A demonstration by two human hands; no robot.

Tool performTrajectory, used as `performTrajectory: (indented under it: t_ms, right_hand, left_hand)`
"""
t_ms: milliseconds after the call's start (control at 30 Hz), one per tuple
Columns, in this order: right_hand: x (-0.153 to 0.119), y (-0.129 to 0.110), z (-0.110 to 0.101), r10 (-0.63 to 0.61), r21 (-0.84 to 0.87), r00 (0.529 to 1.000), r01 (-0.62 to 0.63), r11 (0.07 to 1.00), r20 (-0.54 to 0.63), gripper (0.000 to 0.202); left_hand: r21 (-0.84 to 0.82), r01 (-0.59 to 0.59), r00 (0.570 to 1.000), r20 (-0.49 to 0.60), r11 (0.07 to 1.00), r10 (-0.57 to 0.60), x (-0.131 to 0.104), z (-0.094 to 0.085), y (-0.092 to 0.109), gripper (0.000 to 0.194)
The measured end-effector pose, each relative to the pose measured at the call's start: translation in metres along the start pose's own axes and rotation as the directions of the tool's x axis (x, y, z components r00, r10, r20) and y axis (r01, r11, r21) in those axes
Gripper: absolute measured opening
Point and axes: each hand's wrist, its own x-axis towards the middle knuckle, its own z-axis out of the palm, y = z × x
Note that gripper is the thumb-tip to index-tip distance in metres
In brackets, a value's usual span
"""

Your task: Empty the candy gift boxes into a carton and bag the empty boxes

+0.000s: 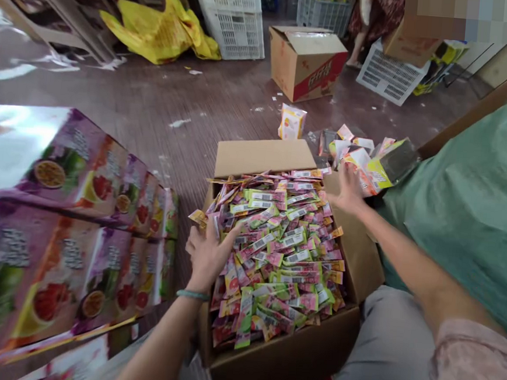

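Between my knees stands a cardboard box [284,356] with its flaps folded out, heaped with slim printed sachets [293,240] in pink, green and orange. My left hand [208,254] rests at the box's left edge, fingers spread, over the sachets there; an orange sachet [197,217] pokes out beside its fingers. At the far right corner is my right hand [347,191], its fingers apart near the rim. Neither hand has anything gripped that I can see. Just past the right hand lie opened printed cartons [361,163].
Stacked fruit-printed boxes [64,257] fill the left side. A green cloth [468,189] bulges at the right. Beyond are a closed carton [307,62], white crates [235,24], a tilted crate [392,72], a yellow sack [161,27] and a person's leg [359,40].
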Motion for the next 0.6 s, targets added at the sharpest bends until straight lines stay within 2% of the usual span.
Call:
performTrajectory:
  t_ms: [67,100,133,233,333,400,467,533,600]
  right_hand:
    - [-0.014,-0.035,0.029,-0.227,-0.084,0.954,0.247,0.965,0.197,0.133]
    - [-0.013,-0.049,0.039,-0.286,-0.096,0.928,0.315,0.944,0.237,0.13]
    - [-0.006,-0.06,0.046,-0.301,-0.103,0.924,0.331,0.938,0.236,0.127]
    - [0.033,-0.071,0.054,-0.204,-0.093,0.958,0.226,0.97,0.2,0.128]
    - [0.06,-0.072,0.057,-0.104,-0.034,0.944,0.121,0.992,0.313,0.127]
    - [0.057,-0.076,0.061,-0.13,0.025,0.913,0.13,0.991,0.386,0.122]
    - [0.043,-0.083,0.067,-0.195,0.078,0.89,0.179,0.981,0.412,0.115]
    - [0.027,-0.089,0.075,-0.22,0.087,0.888,0.202,0.975,0.403,0.107]
    - [0.019,-0.092,0.084,-0.207,0.062,0.9,0.199,0.978,0.383,0.099]
  left_hand:
    - [0.097,0.047,0.999,0.02,0.994,-0.049,-0.007,0.002,0.004,0.108]
    - [0.12,0.054,0.998,0.006,0.991,-0.055,-0.008,0.003,0.005,0.114]
    - [0.135,0.051,0.999,-0.016,0.99,-0.049,-0.007,0.003,0.005,0.117]
    - [0.125,0.058,0.996,-0.078,0.991,-0.048,0.013,0.003,0.001,0.123]
    - [0.072,0.014,1.0,-0.024,0.997,-0.012,0.048,0.008,-0.003,0.118]
    - [0.04,-0.098,0.995,0.016,0.994,0.097,0.07,0.015,0.0,0.113]
    - [0.06,-0.227,0.974,0.033,0.972,0.225,0.085,0.024,0.008,0.11]
    - [0.155,-0.316,0.949,0.064,0.936,0.309,0.092,0.034,0.018,0.11]
    - [0.271,-0.361,0.932,0.118,0.892,0.342,0.095,0.045,0.028,0.108]
